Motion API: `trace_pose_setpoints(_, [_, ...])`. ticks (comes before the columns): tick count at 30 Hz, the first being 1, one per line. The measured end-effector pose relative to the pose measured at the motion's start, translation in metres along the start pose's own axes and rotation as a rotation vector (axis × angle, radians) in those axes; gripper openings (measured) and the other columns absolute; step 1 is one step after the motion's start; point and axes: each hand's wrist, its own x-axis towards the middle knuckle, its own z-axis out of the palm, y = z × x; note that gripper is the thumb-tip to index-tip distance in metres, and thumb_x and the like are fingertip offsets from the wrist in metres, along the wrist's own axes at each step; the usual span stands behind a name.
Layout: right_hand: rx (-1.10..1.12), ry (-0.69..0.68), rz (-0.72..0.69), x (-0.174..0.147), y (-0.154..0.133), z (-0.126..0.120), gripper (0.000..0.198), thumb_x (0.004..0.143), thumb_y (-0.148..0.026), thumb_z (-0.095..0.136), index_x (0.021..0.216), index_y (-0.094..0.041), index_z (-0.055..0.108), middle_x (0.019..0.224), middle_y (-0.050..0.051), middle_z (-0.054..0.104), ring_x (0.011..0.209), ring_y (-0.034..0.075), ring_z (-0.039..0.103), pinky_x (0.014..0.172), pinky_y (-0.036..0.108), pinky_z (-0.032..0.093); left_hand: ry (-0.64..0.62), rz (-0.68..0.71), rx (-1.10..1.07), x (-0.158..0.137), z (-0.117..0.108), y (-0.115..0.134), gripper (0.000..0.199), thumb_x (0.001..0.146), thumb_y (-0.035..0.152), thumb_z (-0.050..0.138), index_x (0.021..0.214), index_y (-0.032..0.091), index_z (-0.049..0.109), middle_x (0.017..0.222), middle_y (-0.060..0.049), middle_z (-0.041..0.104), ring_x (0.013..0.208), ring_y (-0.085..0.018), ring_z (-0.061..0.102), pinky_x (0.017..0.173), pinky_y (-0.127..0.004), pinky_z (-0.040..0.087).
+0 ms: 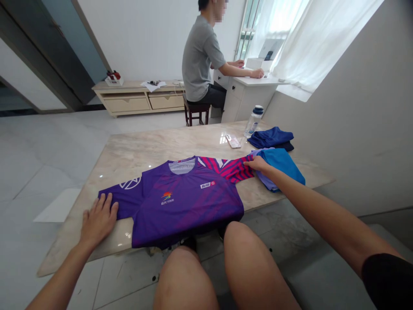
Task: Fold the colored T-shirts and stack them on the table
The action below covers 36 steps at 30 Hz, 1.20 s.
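Observation:
A purple short-sleeved sports T-shirt [187, 196] lies spread face up on the marble-topped table, its collar away from me and its lower part hanging over the near edge. My left hand [100, 217] rests flat on the end of the plain purple sleeve, fingers apart. At the other side, my right hand [258, 164] pinches the end of the pink-and-purple striped sleeve. Just beyond that hand lie a folded bright blue garment [282, 165] and a lilac garment [268, 183] under it.
On the table [135, 148] stand a clear water bottle [252, 124] with a dark blue lid, a phone-like pink item [233, 141] and a dark blue folded garment [271, 137]. Past it, a person [200, 60] sits on a stool [197, 113] at a white desk [248, 92]. A low cabinet [125, 104] lines the wall.

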Motion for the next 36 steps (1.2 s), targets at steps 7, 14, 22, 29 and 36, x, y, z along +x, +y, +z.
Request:
trace_pose_setpoints(7, [-0.126,0.039,0.024,0.0,-0.01,0.001,0.027,0.106,-0.035,0.065,0.11,-0.012,0.077,0.108,0.014,0.083,0.094,0.022,0.078,0.084,0.03,0.062,0.114,-0.043,-0.006,-0.008,0.004,-0.005,0.083,0.11,0.05,0.011,0.167,-0.002,0.043,0.178,-0.025,0.036,0.167,-0.039,0.033,0.136,-0.062,0.02])
trace_pose_setpoints(14, [-0.414,0.097,0.025,-0.012,-0.008,0.005,0.035,0.109,-0.038,0.062,0.122,-0.009,0.076,0.132,0.028,0.075,0.128,0.038,0.071,0.109,0.044,0.053,0.171,-0.027,-0.046,-0.008,0.003,-0.005,0.081,0.108,0.049,0.017,0.161,-0.003,0.051,0.174,-0.028,0.043,0.163,-0.039,0.04,0.135,-0.061,0.024])
trace_pose_setpoints(22, [-0.677,0.134,-0.094,-0.037,-0.043,0.004,0.044,0.114,-0.041,0.046,0.13,-0.009,0.073,0.129,0.031,0.074,0.123,0.042,0.073,0.103,0.049,0.055,0.171,-0.027,-0.081,-0.011,0.0,-0.003,0.074,0.11,0.043,0.02,0.161,-0.001,0.051,0.175,-0.026,0.043,0.163,-0.037,0.039,0.136,-0.061,0.022])
trace_pose_setpoints(29, [-0.706,0.059,-0.316,-0.065,-0.115,0.044,0.049,0.116,-0.043,0.041,0.128,-0.009,0.074,0.122,0.03,0.077,0.116,0.039,0.077,0.099,0.043,0.056,0.238,-0.059,-0.118,-0.01,-0.003,-0.003,0.074,0.11,0.045,0.026,0.161,-0.004,0.047,0.17,-0.032,0.044,0.162,-0.039,0.039,0.135,-0.056,0.029])
trace_pose_setpoints(36, [-0.459,-0.116,-0.391,-0.082,-0.151,0.107,0.046,0.116,-0.045,0.045,0.119,-0.011,0.075,0.121,0.026,0.079,0.118,0.036,0.077,0.102,0.041,0.058,0.242,-0.064,-0.133,-0.01,-0.002,-0.003,0.074,0.109,0.046,0.027,0.16,-0.004,0.048,0.166,-0.031,0.048,0.159,-0.04,0.042,0.135,-0.055,0.03])
